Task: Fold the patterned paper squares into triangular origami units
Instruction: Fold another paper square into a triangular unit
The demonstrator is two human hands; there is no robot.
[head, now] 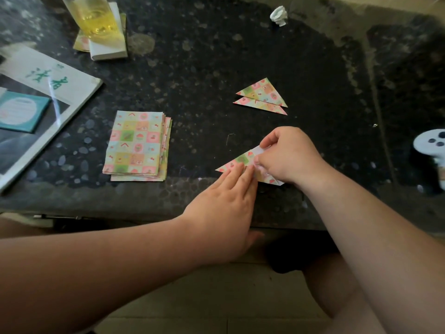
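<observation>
Pressing the half-folded patterned paper (237, 163) against the desk (216, 68) near its front edge, the left hand (224, 208) lies straight-fingered, hiding the paper's middle. The right hand (289, 157) pinches its white flap, covering the right corner. The paper stack (136, 145) sits left, and two finished triangles (263, 96) overlap behind.

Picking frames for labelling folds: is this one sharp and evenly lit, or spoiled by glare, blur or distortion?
Head view: the paper being folded and the stack of squares show their pattern clearly; a glare streak crosses the magazine; the white object at the right edge is blurred; the table looks bowed by the wide lens; its far right corner is dim.
</observation>
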